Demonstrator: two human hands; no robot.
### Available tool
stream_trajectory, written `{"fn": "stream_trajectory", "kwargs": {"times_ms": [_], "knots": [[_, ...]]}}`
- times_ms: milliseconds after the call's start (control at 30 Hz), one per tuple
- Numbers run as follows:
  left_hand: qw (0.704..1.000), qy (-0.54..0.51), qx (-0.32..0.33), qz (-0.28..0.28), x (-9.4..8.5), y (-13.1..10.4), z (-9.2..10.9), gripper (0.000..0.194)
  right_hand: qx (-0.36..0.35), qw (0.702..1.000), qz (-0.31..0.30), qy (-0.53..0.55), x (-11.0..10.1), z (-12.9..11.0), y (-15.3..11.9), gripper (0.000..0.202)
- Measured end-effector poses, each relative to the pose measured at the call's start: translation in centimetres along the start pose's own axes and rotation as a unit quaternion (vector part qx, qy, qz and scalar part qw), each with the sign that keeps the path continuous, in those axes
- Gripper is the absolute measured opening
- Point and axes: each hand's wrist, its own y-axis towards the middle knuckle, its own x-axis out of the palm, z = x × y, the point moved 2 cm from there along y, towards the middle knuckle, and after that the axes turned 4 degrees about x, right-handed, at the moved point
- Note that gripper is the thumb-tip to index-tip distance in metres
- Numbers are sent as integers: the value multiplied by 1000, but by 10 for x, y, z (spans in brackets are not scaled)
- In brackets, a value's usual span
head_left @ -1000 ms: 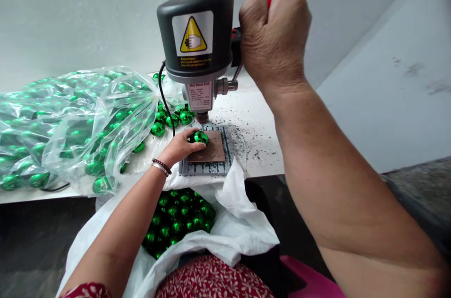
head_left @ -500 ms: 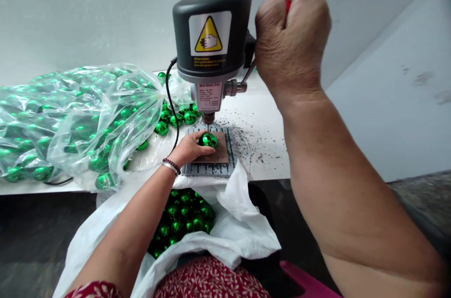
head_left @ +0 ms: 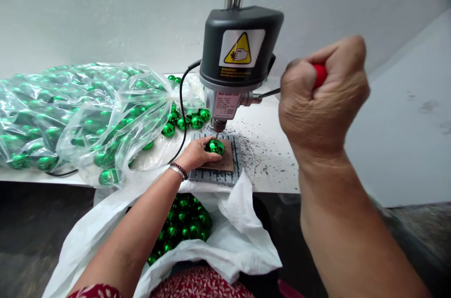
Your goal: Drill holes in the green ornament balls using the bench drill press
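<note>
Between the thumb and fingers of my left hand (head_left: 198,153) is a shiny green ball ornament (head_left: 215,147), resting on a brown square board (head_left: 227,159) on the drill's slotted metal base (head_left: 211,176). Directly over the ball stands the small bench drill (head_left: 241,49); its bit (head_left: 216,137) meets the ball's top, though how deep it goes I cannot tell. My right hand (head_left: 322,96) is wrapped round the red knob (head_left: 320,76) of the drill's feed lever, to the right of the drill head.
A clear plastic bag (head_left: 81,114) full of green balls covers the table's left side, with several loose balls (head_left: 196,121) by its mouth. Dark shavings (head_left: 253,152) litter the white table (head_left: 273,166). A white sack (head_left: 243,237) below holds more balls. A black cable (head_left: 182,100) hangs beside the drill.
My right hand has pulled the lever's red knob downward, and the bit has come down onto the ball. My left hand still holds the ball on the board. The view has shifted and tilted slightly.
</note>
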Motion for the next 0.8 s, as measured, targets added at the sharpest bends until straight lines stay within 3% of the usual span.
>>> {"fn": "stream_trajectory", "kwargs": {"times_ms": [400, 800], "knots": [[999, 25, 14, 15, 0, -3, 4, 71, -32, 999, 34, -19, -7, 3, -31, 14], [998, 67, 2, 14, 0, -5, 6, 75, -74, 994, 66, -49, -6, 7, -44, 8]]}}
